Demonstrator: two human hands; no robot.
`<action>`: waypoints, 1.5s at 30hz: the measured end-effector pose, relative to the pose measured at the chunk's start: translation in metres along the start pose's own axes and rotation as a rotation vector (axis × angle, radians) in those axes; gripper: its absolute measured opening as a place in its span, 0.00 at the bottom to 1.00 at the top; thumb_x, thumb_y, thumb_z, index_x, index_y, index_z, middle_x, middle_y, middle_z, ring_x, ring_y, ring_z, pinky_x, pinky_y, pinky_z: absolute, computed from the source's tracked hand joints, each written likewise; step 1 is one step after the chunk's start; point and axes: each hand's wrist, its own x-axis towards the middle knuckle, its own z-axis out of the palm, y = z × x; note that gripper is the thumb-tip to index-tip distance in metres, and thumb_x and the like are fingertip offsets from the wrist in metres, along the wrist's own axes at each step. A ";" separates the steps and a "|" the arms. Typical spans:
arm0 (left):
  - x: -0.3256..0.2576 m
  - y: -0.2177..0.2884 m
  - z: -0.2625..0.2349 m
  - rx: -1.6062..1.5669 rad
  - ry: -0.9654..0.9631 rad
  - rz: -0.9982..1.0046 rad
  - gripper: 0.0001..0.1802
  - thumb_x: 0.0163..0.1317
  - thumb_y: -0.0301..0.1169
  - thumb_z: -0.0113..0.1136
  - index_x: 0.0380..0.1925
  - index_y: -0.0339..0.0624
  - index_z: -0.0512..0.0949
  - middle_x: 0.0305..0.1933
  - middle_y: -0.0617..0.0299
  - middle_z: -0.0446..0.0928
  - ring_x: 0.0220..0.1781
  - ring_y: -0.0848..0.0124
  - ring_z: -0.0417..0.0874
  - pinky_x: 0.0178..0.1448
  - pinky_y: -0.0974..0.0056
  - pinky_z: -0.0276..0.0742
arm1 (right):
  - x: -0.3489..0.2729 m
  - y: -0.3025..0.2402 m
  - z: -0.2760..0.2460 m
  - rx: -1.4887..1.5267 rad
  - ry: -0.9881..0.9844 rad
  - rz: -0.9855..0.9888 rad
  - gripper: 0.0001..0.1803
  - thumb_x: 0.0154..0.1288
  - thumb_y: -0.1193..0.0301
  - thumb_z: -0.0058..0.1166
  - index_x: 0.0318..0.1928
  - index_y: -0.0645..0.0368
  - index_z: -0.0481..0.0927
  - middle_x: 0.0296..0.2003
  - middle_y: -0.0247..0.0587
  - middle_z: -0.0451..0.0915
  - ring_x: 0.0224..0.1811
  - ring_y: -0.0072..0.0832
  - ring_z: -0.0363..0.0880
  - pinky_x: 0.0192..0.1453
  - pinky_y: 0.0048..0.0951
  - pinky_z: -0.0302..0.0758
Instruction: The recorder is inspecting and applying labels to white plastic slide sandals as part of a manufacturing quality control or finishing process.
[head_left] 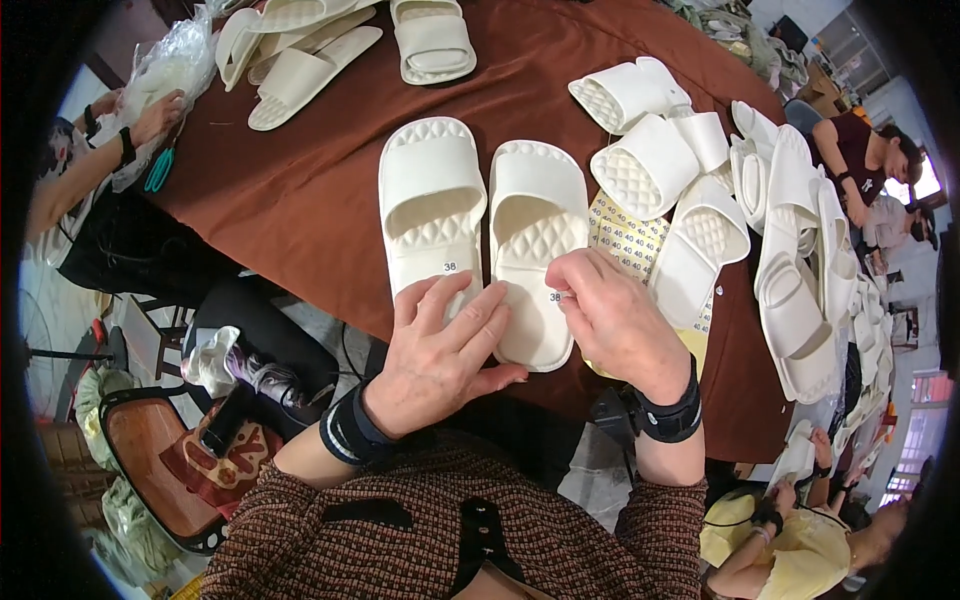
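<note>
Two white slide slippers lie side by side in front of me, toes pointing away. On the insole of the left slipper (432, 165) there is a small printed sticker (450, 267). My left hand (445, 335) rests with its fingers spread across the heel of that slipper, its fingertips reaching the edge of the right slipper (538, 175). My right hand (622, 322) is closed in a pinch at a second small sticker (555, 297), over the right slipper's insole. Whether this sticker touches the insole, I cannot tell.
A yellow sheet of printed stickers (628, 238) lies partly under white slippers (645, 165) on the right. More slippers (315, 75) sit at the far left of the brown cloth (300, 200). Another person's hand (158, 115) is near turquoise scissors (159, 170). Other people work at right.
</note>
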 end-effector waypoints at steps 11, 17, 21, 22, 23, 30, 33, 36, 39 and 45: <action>0.000 -0.001 0.002 0.020 -0.008 0.005 0.31 0.42 0.46 0.71 0.44 0.39 0.78 0.57 0.60 0.73 0.56 0.56 0.72 0.59 0.50 0.63 | 0.001 0.000 -0.001 0.004 -0.023 0.023 0.08 0.58 0.83 0.46 0.39 0.64 0.68 0.36 0.50 0.74 0.43 0.46 0.74 0.47 0.41 0.72; 0.000 0.000 0.001 0.017 -0.010 0.007 0.32 0.42 0.46 0.71 0.45 0.39 0.77 0.58 0.60 0.73 0.57 0.56 0.72 0.60 0.50 0.63 | 0.001 0.001 -0.002 0.012 -0.029 0.018 0.08 0.57 0.83 0.46 0.39 0.64 0.68 0.36 0.50 0.75 0.44 0.46 0.75 0.47 0.42 0.72; 0.000 -0.001 0.001 0.007 -0.004 0.010 0.32 0.43 0.47 0.71 0.46 0.39 0.77 0.58 0.59 0.73 0.57 0.56 0.72 0.60 0.50 0.63 | 0.001 0.002 -0.002 0.042 -0.041 0.042 0.09 0.58 0.83 0.47 0.39 0.63 0.67 0.36 0.50 0.75 0.44 0.48 0.75 0.47 0.43 0.73; 0.000 -0.001 0.001 0.009 -0.007 0.009 0.32 0.43 0.47 0.71 0.46 0.39 0.77 0.58 0.59 0.73 0.57 0.56 0.72 0.60 0.50 0.63 | 0.001 0.002 -0.001 0.056 -0.049 0.067 0.09 0.58 0.83 0.47 0.40 0.63 0.67 0.36 0.51 0.75 0.44 0.48 0.75 0.47 0.43 0.73; 0.000 -0.001 0.001 0.025 -0.020 0.010 0.32 0.43 0.47 0.70 0.46 0.39 0.77 0.58 0.59 0.73 0.56 0.56 0.72 0.60 0.50 0.63 | 0.001 0.002 -0.001 0.052 -0.042 0.056 0.09 0.58 0.83 0.47 0.40 0.63 0.67 0.36 0.51 0.75 0.44 0.48 0.75 0.47 0.43 0.73; 0.000 0.001 0.001 0.013 0.008 0.000 0.33 0.38 0.46 0.74 0.43 0.39 0.77 0.57 0.61 0.74 0.57 0.56 0.72 0.59 0.50 0.65 | 0.001 0.004 0.005 0.052 0.000 0.080 0.07 0.61 0.80 0.47 0.40 0.62 0.68 0.36 0.51 0.75 0.42 0.49 0.75 0.45 0.44 0.72; 0.000 0.000 0.001 0.012 0.013 0.004 0.33 0.38 0.46 0.74 0.43 0.39 0.77 0.57 0.60 0.74 0.57 0.56 0.72 0.59 0.50 0.65 | 0.002 0.005 0.009 0.009 0.024 0.045 0.08 0.59 0.80 0.48 0.40 0.62 0.69 0.35 0.50 0.75 0.42 0.48 0.74 0.45 0.44 0.72; 0.000 0.000 0.001 0.005 0.011 0.012 0.31 0.42 0.46 0.71 0.44 0.39 0.77 0.57 0.60 0.73 0.56 0.55 0.72 0.59 0.50 0.63 | 0.002 0.005 0.013 -0.050 0.042 0.000 0.08 0.58 0.81 0.48 0.40 0.62 0.70 0.35 0.50 0.74 0.42 0.48 0.74 0.46 0.43 0.72; 0.000 0.000 0.002 0.006 0.013 0.012 0.31 0.42 0.46 0.72 0.43 0.39 0.77 0.57 0.60 0.73 0.56 0.55 0.72 0.59 0.50 0.63 | 0.002 0.005 0.014 -0.081 0.040 -0.011 0.09 0.56 0.81 0.48 0.40 0.62 0.70 0.35 0.50 0.74 0.43 0.47 0.73 0.47 0.42 0.71; -0.001 0.000 0.001 0.009 0.008 0.008 0.31 0.42 0.46 0.72 0.43 0.39 0.77 0.57 0.60 0.73 0.57 0.55 0.71 0.59 0.50 0.63 | 0.001 0.007 0.015 -0.008 0.032 -0.019 0.10 0.57 0.81 0.47 0.41 0.62 0.70 0.37 0.50 0.75 0.43 0.47 0.73 0.48 0.43 0.71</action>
